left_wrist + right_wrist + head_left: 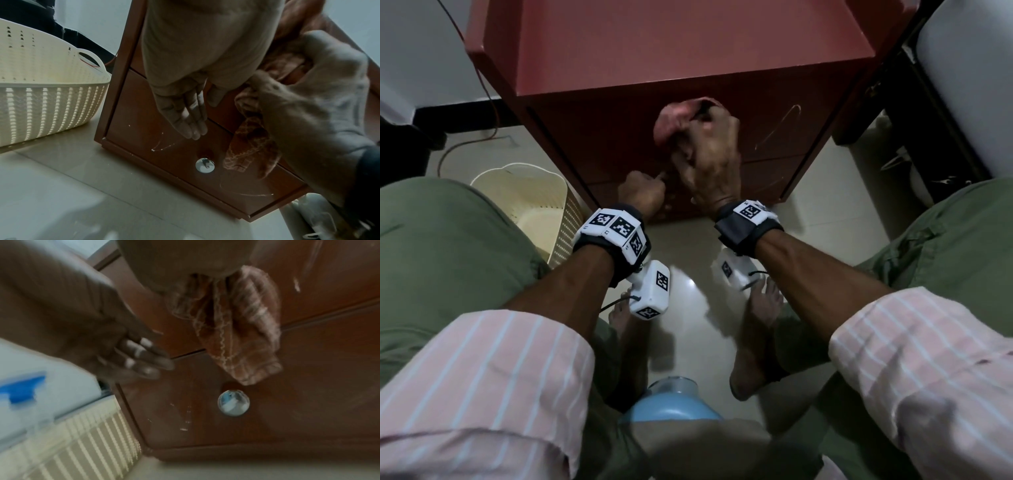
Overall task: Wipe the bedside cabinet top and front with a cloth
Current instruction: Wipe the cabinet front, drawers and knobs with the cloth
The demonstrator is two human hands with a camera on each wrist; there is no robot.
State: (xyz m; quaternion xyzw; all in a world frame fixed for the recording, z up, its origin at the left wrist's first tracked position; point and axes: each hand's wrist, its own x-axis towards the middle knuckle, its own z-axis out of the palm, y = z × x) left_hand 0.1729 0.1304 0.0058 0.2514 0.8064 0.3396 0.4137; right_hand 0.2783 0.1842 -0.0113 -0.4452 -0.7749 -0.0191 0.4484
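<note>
**Reddish-brown front panel under the cloth**

Reddish-brown and glossy, the wooden bedside cabinet (688,51) stands straight ahead of me, its top bare in the head view. My right hand (709,161) has its fingers clenched round the bunched pink-and-brown patterned cloth (671,118), pressing it against the upper drawer front; a loose tail hangs down toward the round chrome drawer knob (205,164). My left hand (183,113) holds nothing, fingers straight and together in the wrist view, lying just beside the cloth on the drawer front.

I judge the step in hand to be wiping the front. To do it well I would spread the cloth flatter under the palm rather than leave it balled, so more fabric meets the wood. Pale scratch-like marks (162,144) show on the lower drawer; I cannot tell whether they are dirt or damage, so they deserve a firm pass. The hanging tail could snag the knob. A cream woven-plastic basket (530,202) sits just left of the cabinet.
</note>
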